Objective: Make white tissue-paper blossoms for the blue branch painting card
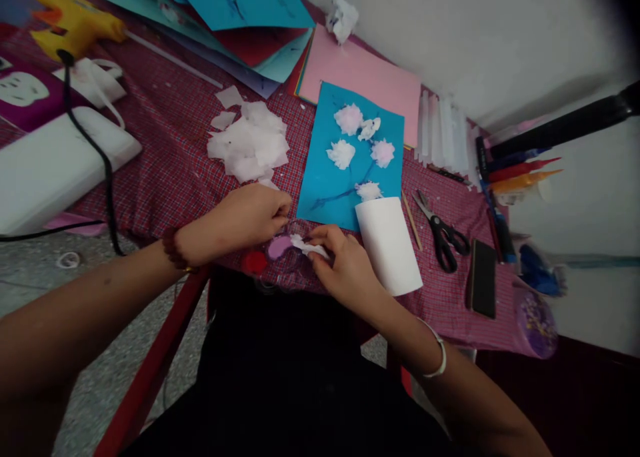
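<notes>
My right hand (345, 265) pinches a twisted white tissue piece (311, 247) at the table's near edge, its tip beside a small tub of pinkish-purple paint (279, 246). Curled closed, my left hand (257, 212) is just above and left of that tub; whatever its fingers hold is hidden. A red patch of paint (255, 262) lies left of the purple. Beyond my hands is a blue sheet (320, 170) bearing several white and pale pink tissue flowers and a dark drawn branch. Loose white tissue pieces (250, 144) are heaped to its left.
A white roll (390, 247) overlaps the blue sheet's near corner. Black scissors (443, 237) and a phone (483, 278) lie on the right. A yellow glue gun (77, 20), its black cable and a white box (60, 170) occupy the left.
</notes>
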`<control>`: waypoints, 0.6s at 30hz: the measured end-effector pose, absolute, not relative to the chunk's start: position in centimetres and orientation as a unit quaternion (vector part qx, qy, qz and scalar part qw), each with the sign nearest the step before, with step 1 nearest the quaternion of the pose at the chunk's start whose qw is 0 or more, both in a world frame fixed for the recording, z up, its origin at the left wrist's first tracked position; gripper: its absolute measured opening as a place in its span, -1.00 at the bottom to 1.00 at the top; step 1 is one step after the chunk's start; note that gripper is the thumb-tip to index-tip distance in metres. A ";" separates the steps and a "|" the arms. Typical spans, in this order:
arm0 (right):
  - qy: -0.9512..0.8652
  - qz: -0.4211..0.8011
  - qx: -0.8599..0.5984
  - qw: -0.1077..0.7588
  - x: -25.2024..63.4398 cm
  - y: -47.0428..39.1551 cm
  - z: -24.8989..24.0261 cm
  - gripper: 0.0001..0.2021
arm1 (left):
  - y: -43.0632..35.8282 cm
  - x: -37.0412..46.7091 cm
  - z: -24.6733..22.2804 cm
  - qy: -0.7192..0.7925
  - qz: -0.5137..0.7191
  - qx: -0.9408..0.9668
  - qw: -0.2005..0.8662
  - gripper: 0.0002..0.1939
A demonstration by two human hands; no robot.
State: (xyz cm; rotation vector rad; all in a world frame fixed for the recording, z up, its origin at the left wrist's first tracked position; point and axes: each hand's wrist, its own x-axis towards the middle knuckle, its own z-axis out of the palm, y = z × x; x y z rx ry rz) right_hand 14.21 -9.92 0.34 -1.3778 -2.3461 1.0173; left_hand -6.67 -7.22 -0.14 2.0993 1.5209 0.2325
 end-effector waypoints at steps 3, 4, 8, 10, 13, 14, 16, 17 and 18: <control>-0.785 0.358 -0.486 0.140 14.2 -10.1 -0.2 -0.76 | -7.7 -6.5 0.0 0.587 0.092 0.764 0.252 -0.83; -0.784 0.356 -0.489 0.141 14.2 -10.1 -0.3 -0.76 | -7.8 -6.4 -0.1 0.588 0.096 0.763 0.251 -0.83; -0.825 0.321 -0.452 0.110 14.2 -9.6 -0.2 -0.75 | -7.7 -6.5 -0.5 0.575 0.115 0.766 0.265 -0.84; -0.849 0.310 -0.419 0.084 14.2 -9.2 0.0 -0.74 | -7.5 -6.6 -0.7 0.567 0.114 0.768 0.276 -0.83; -0.871 0.309 -0.378 0.054 14.2 -8.7 0.2 -0.72 | -7.3 -6.8 -0.9 0.562 0.109 0.766 0.292 -0.82; -0.873 0.313 -0.371 0.051 14.2 -8.6 0.2 -0.72 | -7.2 -6.8 -0.9 0.560 0.107 0.767 0.295 -0.83; -0.863 0.338 -0.371 0.059 14.3 -8.4 0.1 -0.73 | -7.2 -6.9 -0.8 0.552 0.108 0.772 0.297 -0.83; -0.850 0.358 -0.380 0.071 14.5 -8.3 0.0 -0.73 | -7.3 -6.9 -0.7 0.546 0.108 0.775 0.298 -0.83; -0.831 0.383 -0.393 0.091 14.6 -8.3 0.0 -0.74 | -7.3 -6.9 -0.6 0.542 0.108 0.778 0.300 -0.83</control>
